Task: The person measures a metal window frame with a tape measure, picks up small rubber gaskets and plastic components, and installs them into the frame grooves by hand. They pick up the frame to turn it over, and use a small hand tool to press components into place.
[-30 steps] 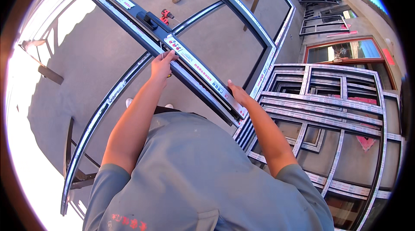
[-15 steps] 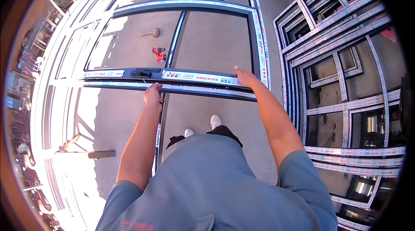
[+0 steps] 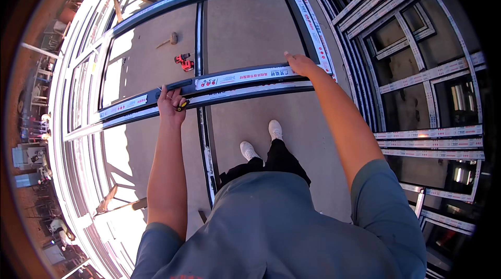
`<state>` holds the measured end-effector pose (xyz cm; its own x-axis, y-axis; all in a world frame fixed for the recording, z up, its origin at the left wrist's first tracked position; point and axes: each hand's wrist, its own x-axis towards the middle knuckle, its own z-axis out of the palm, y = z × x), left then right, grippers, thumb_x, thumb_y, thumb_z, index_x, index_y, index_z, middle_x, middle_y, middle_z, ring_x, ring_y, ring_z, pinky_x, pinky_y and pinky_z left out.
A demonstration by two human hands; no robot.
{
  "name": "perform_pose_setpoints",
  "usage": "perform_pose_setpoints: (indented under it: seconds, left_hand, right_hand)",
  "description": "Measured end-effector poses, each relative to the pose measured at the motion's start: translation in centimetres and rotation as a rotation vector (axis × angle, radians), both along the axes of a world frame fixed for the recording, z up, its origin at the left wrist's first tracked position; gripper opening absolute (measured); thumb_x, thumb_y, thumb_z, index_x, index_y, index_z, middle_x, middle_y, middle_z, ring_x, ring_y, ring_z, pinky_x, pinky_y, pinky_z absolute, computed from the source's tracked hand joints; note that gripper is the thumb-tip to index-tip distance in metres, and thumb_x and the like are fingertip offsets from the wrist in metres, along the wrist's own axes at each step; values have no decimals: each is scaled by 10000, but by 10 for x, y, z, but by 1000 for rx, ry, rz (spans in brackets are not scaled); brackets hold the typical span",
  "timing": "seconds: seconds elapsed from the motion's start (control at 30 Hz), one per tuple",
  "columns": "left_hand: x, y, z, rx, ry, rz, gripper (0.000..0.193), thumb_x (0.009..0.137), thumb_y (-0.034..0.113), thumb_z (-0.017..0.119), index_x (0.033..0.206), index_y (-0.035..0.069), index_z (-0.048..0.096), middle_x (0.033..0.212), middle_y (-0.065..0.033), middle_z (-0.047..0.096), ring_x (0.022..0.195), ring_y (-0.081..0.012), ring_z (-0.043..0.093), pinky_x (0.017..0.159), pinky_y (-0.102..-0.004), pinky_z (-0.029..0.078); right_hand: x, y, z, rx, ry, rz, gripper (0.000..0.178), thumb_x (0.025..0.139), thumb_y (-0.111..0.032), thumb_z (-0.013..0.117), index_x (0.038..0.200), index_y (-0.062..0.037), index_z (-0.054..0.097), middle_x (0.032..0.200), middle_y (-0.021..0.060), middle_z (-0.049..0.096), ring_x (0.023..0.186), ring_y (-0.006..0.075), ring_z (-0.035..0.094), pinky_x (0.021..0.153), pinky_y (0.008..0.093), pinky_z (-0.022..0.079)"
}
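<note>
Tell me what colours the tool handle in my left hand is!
Yellow and black; the rounded tool handle shows best in the head view.

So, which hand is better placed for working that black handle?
Probably the left hand: it is at the black handle, though it also holds a yellow-and-black tool. The right hand is farther off, near the frame's right corner.

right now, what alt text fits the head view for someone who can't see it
A person's left hand holds a yellow-and-black tool at the dark handle of a window frame, while the right hand is on the frame's near right corner. A red drill and mallet lie on the floor.
</note>
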<state>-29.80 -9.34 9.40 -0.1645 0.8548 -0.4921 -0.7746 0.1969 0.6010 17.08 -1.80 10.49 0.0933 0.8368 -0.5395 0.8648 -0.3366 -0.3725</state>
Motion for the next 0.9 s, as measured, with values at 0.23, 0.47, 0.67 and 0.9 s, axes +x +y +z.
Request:
perform_pose_setpoints:
  seconds: [0.23,0.47,0.67,0.9]
  left_hand:
    - [9,42,1,-237,74,-55,463,1140,383,441,1204,-38,623,667,23,386,477,-85,285,480,-238,284]
    - [-29,68,-37,-306,244,-190,395,1147,311,386,1201,25,654,805,-6,628,477,-89,296,481,-231,321]
    - [-32,89,-36,-426,480,-200,308,1095,176,370,1069,53,651,675,23,474,521,-95,427,520,-198,398]
    - [-28,95,-20,-512,430,-253,248,1063,132,419,846,77,524,619,20,402,508,-109,438,524,-219,408]
  right_hand:
    - [25,-35,5,333,132,48,433,1053,-365,481,1181,-63,762,1295,170,674,1282,351,593,1107,463,454]
    - [59,-141,-55,881,160,-295,215,896,-164,647,1027,-75,793,1158,101,693,1166,313,610,983,433,537]
    - [81,-246,-103,898,158,-563,203,848,-148,622,965,-83,775,1080,106,711,1104,321,631,929,443,549]
    - [82,-322,-157,812,189,-777,226,823,-125,601,971,-93,769,1080,103,726,1118,331,638,922,448,555]
